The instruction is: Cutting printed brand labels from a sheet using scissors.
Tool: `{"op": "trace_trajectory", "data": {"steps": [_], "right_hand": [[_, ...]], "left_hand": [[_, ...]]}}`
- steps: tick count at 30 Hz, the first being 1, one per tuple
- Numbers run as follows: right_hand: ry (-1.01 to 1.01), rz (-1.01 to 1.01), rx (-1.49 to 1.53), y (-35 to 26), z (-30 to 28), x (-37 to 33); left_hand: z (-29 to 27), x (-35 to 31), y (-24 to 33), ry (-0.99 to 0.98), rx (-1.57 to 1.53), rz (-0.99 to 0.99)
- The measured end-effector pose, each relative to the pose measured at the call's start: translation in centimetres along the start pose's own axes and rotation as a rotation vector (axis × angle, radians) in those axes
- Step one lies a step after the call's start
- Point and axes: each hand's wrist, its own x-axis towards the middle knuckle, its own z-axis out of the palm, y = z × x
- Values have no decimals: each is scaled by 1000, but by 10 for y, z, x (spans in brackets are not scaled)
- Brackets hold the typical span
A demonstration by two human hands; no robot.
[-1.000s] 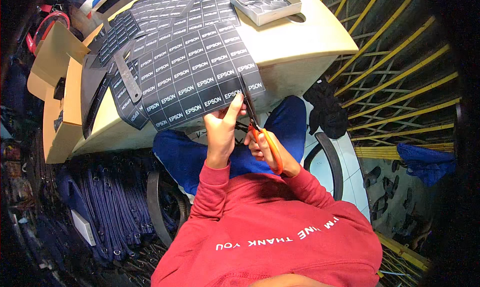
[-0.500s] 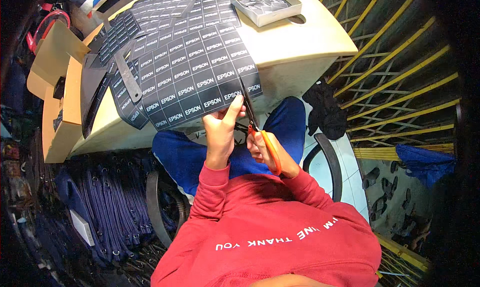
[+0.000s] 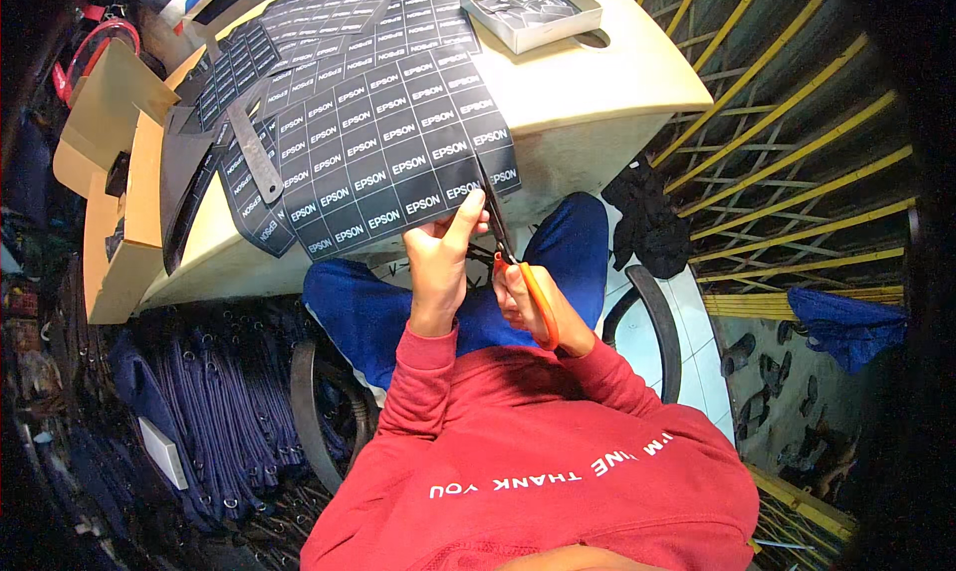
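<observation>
My left hand (image 3: 444,262) pinches the near edge of a black printed sheet (image 3: 370,151), thumb on top. White lines divide the sheet into rows of rectangular labels. In my right hand (image 3: 540,310) are orange-handled scissors (image 3: 538,297), gripped through the handles. Their dark blades stand in a slit near the sheet's right edge, just right of my left fingertips, with a narrow strip of labels on the far side of the cut. Most of the sheet lies on the table, and its near edge juts past the table's front edge.
More black sheets (image 3: 324,13) overlap at the back of the pale table (image 3: 597,83). A metal ruler (image 3: 253,153) lies across them. A shallow box (image 3: 533,35) of cut black pieces stands behind right. An open cardboard box (image 3: 129,198) is at left, dark blue straps (image 3: 224,412) hang below.
The scissors and my right hand have shifted very slightly, and the strip right of the cut has moved a little. My left hand keeps its place on the sheet.
</observation>
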Motion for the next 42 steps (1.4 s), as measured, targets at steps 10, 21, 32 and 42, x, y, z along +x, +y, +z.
{"op": "trace_trajectory", "data": {"steps": [10, 21, 32, 42], "right_hand": [[47, -43, -61, -4, 6, -2], [120, -68, -228, -3, 8, -2], [28, -73, -2, 9, 15, 4], [-14, -65, 88, 5, 10, 16]], "left_hand": [[0, -1, 1, 13, -2, -3], [3, -1, 2, 13, -4, 5], [-2, -2, -1, 24, 20, -44], [1, -10, 4, 10, 25, -59]]}}
